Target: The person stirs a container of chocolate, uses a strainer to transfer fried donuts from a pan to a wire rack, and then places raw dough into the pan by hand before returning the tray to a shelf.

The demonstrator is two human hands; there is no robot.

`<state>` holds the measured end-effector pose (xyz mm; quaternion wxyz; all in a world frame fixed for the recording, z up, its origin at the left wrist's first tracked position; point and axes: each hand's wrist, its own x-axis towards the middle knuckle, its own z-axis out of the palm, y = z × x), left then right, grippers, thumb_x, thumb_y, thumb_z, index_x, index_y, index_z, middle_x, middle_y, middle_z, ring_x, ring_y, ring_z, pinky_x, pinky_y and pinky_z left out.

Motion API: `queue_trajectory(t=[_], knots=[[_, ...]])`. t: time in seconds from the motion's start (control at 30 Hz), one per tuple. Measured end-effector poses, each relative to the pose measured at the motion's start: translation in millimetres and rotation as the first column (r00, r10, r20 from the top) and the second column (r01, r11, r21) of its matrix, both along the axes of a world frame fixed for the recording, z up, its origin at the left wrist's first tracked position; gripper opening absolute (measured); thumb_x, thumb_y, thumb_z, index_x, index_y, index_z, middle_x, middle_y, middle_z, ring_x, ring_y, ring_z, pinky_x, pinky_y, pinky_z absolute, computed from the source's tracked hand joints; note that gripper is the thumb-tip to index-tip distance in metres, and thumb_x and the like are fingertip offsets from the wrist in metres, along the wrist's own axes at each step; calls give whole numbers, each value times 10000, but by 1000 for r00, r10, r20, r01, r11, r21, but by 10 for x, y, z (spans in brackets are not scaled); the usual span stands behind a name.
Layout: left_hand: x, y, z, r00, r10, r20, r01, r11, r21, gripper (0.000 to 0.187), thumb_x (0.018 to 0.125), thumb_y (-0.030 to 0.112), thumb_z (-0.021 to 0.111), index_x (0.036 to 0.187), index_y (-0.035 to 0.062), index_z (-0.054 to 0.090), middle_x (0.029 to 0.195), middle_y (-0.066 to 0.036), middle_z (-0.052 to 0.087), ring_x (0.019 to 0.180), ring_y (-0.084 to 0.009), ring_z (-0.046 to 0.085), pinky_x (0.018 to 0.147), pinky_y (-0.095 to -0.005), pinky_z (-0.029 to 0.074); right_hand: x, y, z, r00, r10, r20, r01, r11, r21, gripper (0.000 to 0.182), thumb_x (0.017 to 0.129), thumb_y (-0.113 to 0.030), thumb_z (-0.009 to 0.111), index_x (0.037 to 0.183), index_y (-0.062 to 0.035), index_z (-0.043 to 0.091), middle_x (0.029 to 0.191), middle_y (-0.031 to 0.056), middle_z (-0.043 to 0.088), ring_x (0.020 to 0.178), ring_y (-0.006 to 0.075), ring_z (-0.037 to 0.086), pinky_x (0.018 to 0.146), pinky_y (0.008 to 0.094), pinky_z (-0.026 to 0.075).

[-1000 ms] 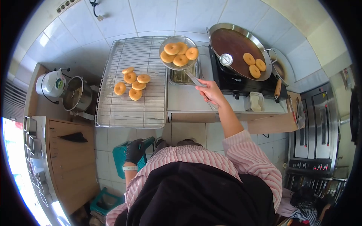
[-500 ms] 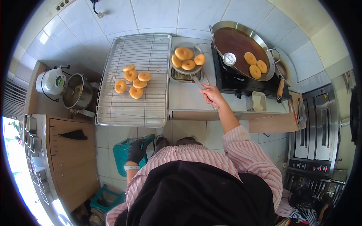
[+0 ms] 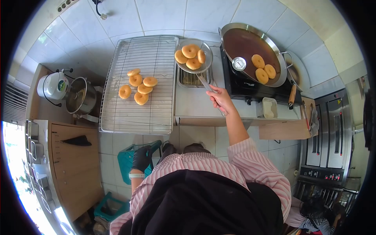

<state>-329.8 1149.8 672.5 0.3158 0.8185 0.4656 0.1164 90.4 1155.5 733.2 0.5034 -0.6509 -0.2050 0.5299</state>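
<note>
My right hand (image 3: pixel 220 100) grips the metal handle of a round skimmer (image 3: pixel 208 64). Several golden ring doughnuts (image 3: pixel 193 64) lie in the skimmer, one tipped on its edge. It is held over a small rectangular metal tray (image 3: pixel 194 80), just right of the wire rack (image 3: pixel 117 100), where more doughnuts (image 3: pixel 143 88) rest in a loose group. Three doughnuts (image 3: pixel 262 76) float in the pan of dark oil (image 3: pixel 250 45). My left hand (image 3: pixel 141 158), in a black glove, hangs low beside a teal stool (image 3: pixel 124 158); its fingers are too dark to make out.
A dial thermometer (image 3: pixel 239 63) sits at the pan's near rim, above a black stove (image 3: pixel 244 84). A plastic container (image 3: pixel 269 107) stands near the counter's front edge. The mixer (image 3: pixel 55 86) and its steel bowl are at left, an oven (image 3: pixel 327 135) at right. Another person (image 3: pixel 313 219) is at lower right.
The skimmer has shifted slightly left and back, and the doughnuts in it have rolled about, the right one tipping upright. The floating doughnuts have drifted a little left. My left hand stays low.
</note>
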Motion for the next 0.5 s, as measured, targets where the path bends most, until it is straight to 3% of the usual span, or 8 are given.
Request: queue_trajectory(t=[0.07, 0.17, 0.27, 0.37, 0.5], knots=[[-21, -26, -28, 1000, -4, 6, 4, 999, -41, 214, 793, 178, 565, 941, 38, 629, 927, -164, 638, 874, -338, 602, 782, -398, 479, -47, -62, -14, 997, -32, -77, 35, 998, 44, 631, 815, -99, 622, 1358, -22, 309, 529, -17, 430, 330, 70, 348, 323, 235, 252], [47, -34, 109, 1000, 11, -18, -12, 998, -64, 219, 799, 183, 557, 942, 34, 631, 933, -170, 636, 863, -341, 604, 776, -399, 480, -18, -67, -367, 999, -27, -17, 26, 999, -29, 628, 815, -97, 621, 1357, -24, 312, 529, -14, 434, 323, 72, 357, 321, 233, 245], [27, -20, 58, 1000, -1, 13, 1, 1000, 2, 225, 807, 193, 549, 940, 33, 635, 930, -175, 634, 864, -343, 604, 783, -399, 477, 10, -34, -67, 1000, -6, -7, 5, 998, -58, 627, 817, -99, 619, 1359, -29, 311, 529, -12, 437, 323, 72, 355, 325, 229, 245], [10, -2, -4, 1000, 4, 10, -3, 999, -49, 229, 813, 199, 543, 937, 32, 637, 931, -175, 635, 879, -340, 602, 797, -396, 473, -27, -95, -7, 999, -23, -36, 24, 999, 32, 640, 815, -118, 624, 1359, -18, 302, 521, -11, 442, 334, 81, 361, 331, 247, 272], [42, -6, 66, 1000, -9, -21, 8, 999, -50, 233, 817, 205, 540, 941, 33, 636, 933, -169, 636, 893, -335, 601, 811, -390, 470, 8, -67, -342, 998, 7, -62, -10, 999, -41, 620, 815, -118, 623, 1351, -28, 323, 517, -13, 436, 331, 81, 357, 330, 245, 269]])
